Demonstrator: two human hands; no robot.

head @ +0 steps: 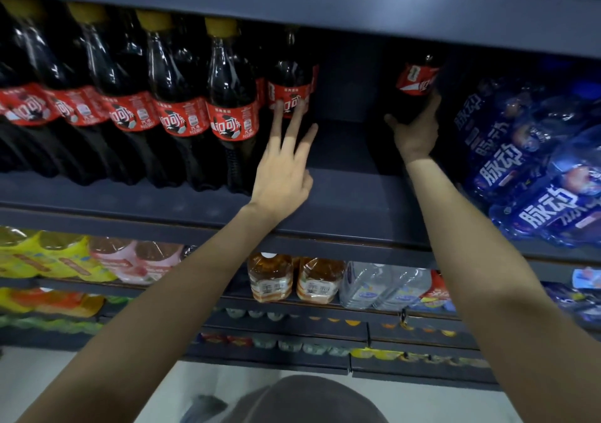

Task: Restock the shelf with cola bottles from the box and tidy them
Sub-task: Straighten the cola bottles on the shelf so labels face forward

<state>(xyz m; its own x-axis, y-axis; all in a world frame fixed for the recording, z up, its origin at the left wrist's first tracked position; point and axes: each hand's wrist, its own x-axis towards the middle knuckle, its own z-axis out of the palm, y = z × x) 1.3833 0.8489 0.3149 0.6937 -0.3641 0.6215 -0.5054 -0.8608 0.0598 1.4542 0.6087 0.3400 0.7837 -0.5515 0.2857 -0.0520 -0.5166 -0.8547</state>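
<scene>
A row of cola bottles [182, 104] with red labels and yellow caps fills the left part of the dark shelf [351, 201]. Behind the row's right end stands another cola bottle [289, 78]; my left hand [284, 162] is spread open, two fingertips touching its red label. My right hand [414, 130] grips the lower body of a separate cola bottle [418, 81], tilted slightly, deep at the back of the shelf on the right. A bare gap of shelf lies between the two hands. The box is out of view.
Blue-wrapped bottle packs [527, 169] crowd the shelf's right end, close to my right hand. The shelf above [325, 6] hangs low over the bottle caps. Lower shelves hold yellow and pink packs [81, 263], amber bottles [292, 279] and clear water bottles [383, 286].
</scene>
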